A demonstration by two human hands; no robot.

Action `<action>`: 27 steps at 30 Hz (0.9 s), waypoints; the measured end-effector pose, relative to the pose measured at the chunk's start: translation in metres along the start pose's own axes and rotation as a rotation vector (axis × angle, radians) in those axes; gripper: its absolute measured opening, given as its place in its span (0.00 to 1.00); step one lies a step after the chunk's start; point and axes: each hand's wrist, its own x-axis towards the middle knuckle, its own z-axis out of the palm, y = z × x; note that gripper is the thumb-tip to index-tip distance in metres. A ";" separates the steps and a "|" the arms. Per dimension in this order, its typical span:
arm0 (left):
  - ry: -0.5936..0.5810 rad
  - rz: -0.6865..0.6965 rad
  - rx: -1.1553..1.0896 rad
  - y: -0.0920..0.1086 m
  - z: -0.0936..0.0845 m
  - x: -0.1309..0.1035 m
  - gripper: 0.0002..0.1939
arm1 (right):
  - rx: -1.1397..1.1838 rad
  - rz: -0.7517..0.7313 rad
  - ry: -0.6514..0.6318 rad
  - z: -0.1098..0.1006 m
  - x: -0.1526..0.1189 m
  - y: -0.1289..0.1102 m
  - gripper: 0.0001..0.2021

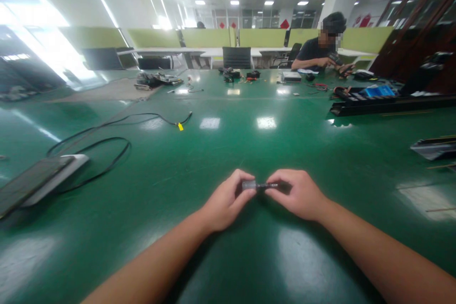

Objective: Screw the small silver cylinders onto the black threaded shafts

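My left hand (226,199) and my right hand (297,194) meet just above the green table (228,147), near its front middle. Between them they pinch a small part (257,185): a short grey, translucent piece on the left side and a thin dark rod on the right. The left fingers close on the grey end, the right fingers on the dark end. What the part is cannot be made out; its ends are hidden by the fingers.
A flat device (35,180) with a black cable (107,152) lies at the left. A long black tray (388,103) and dark parts (436,147) sit at the right. Across the table a seated person (320,47) works among tools and loose clutter (235,75).
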 end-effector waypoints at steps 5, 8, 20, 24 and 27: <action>-0.001 -0.013 -0.004 -0.001 0.000 -0.001 0.14 | 0.002 0.014 -0.002 -0.001 0.000 -0.001 0.04; 0.010 -0.011 -0.007 0.000 0.000 0.000 0.13 | 0.008 0.017 0.001 -0.002 0.000 -0.001 0.03; 0.014 -0.022 -0.029 -0.002 0.000 0.000 0.11 | 0.021 0.028 0.011 -0.001 0.001 0.000 0.03; 0.020 -0.031 -0.032 -0.002 0.000 0.000 0.12 | 0.018 0.029 0.020 -0.002 0.000 0.000 0.03; 0.026 -0.038 -0.032 -0.002 -0.001 0.000 0.12 | 0.022 0.031 0.021 -0.003 0.000 0.000 0.03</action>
